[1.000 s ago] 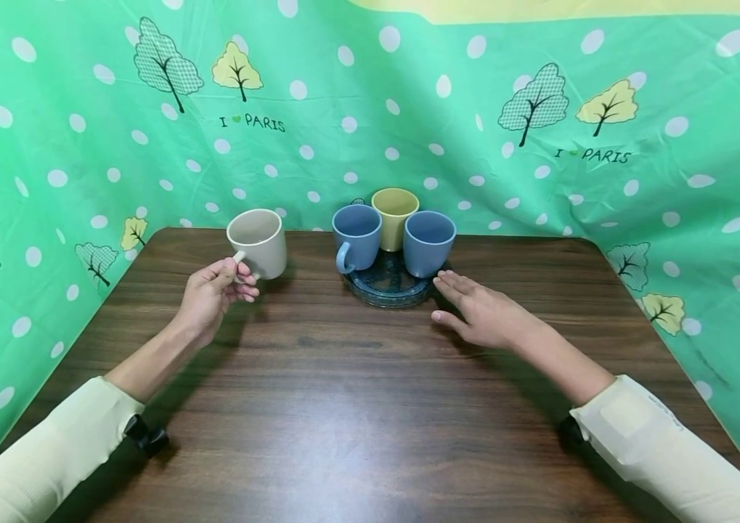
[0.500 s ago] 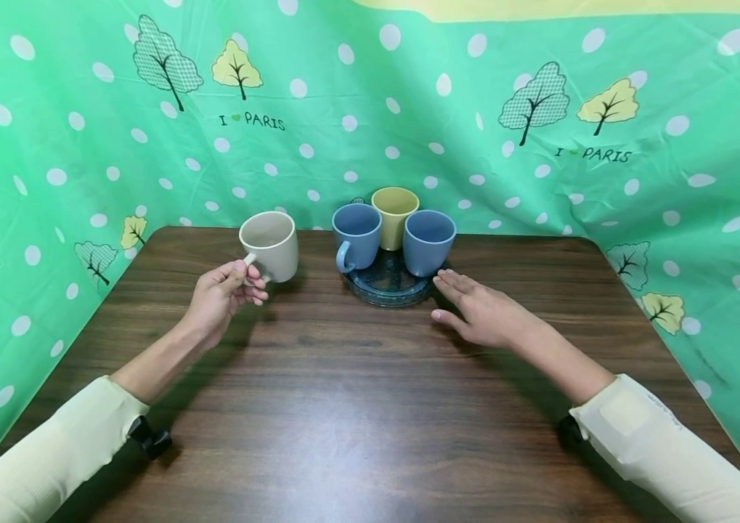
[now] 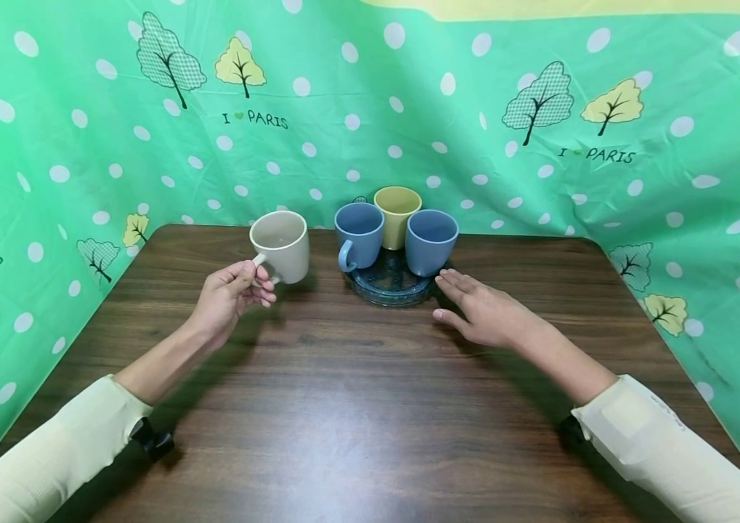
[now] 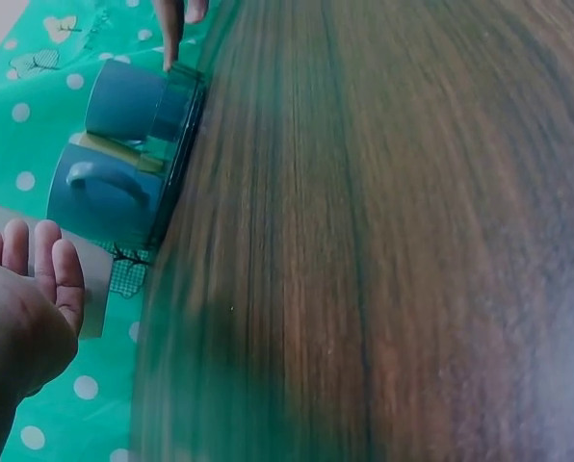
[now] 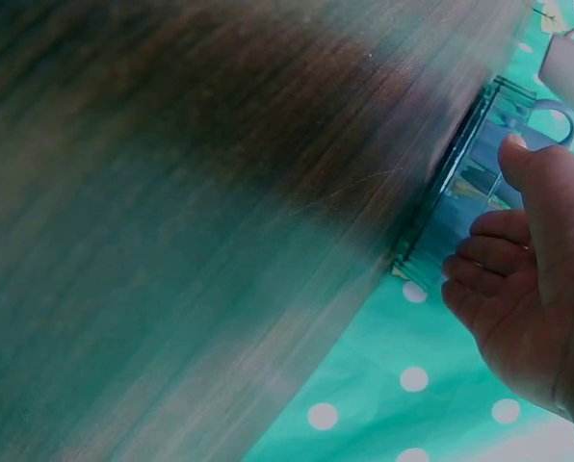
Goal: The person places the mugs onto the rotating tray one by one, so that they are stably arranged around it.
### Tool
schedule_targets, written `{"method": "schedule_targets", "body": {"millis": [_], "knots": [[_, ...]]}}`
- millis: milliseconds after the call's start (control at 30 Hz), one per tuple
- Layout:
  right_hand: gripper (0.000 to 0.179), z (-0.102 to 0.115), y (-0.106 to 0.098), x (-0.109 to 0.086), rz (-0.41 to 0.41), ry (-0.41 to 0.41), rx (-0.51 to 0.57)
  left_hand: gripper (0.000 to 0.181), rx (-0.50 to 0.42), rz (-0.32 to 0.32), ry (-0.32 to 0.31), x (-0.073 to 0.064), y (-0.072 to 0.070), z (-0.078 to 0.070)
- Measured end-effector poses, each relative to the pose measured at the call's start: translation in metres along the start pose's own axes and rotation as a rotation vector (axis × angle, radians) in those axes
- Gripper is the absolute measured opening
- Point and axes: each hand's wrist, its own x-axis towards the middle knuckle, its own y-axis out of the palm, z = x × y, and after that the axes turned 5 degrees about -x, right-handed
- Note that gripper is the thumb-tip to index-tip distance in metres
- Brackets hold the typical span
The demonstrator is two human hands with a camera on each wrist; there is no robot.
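Observation:
My left hand [image 3: 229, 298] pinches the handle of a cream mug [image 3: 287, 254], holding it upright above the table, left of a round glass tray [image 3: 389, 290]. On that tray stand a blue mug [image 3: 359, 240] with its handle toward the front left, a yellow cup [image 3: 397, 218] at the back, and a second blue cup [image 3: 431, 243] at the right. My right hand [image 3: 484, 312] lies with straight fingers at the tray's right edge, fingertips close to the right blue cup. In the left wrist view the cream mug [image 4: 94, 289] is partly hidden behind the fingers.
The dark wooden table [image 3: 343, 407] spreads out in front of the tray. Behind it and at both sides hangs a green dotted cloth [image 3: 317, 131] printed with trees. The bare wood also lies between the cream mug and the tray.
My left hand has carried the cream mug to the right, closer to the tray. The right hand and the cups on the tray have stayed in place.

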Motion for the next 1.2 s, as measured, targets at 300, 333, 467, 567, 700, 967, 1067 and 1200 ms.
{"method": "schedule_targets", "body": {"millis": [300,333,467,567,700,967,1067,1200], "knots": [[0.073,0.0,0.0,0.001,-0.015,-0.005,-0.004,0.033,-0.009,0.034,0.01,-0.003,0.005,0.004],[0.073,0.0,0.0,0.001,-0.019,-0.007,-0.006,0.033,-0.011,0.036,0.012,-0.003,0.006,0.005],[0.076,0.0,-0.001,0.001,-0.026,-0.009,-0.007,0.033,-0.018,0.036,0.016,-0.003,0.006,0.005],[0.08,0.0,0.0,0.0,-0.035,-0.016,-0.012,0.033,-0.025,0.044,0.017,-0.004,0.006,0.005],[0.087,-0.002,0.002,-0.002,-0.042,-0.022,-0.017,0.034,-0.023,0.064,0.017,-0.006,0.005,0.005],[0.095,-0.001,0.002,-0.003,-0.018,-0.016,-0.015,0.035,-0.014,0.094,0.028,-0.008,0.004,0.009],[0.096,0.0,0.002,-0.003,-0.011,-0.011,-0.014,0.035,-0.008,0.1,0.03,-0.009,0.005,0.01],[0.096,0.001,0.001,-0.004,-0.011,-0.008,-0.013,0.034,-0.017,0.116,0.037,-0.01,0.005,0.011]]}}
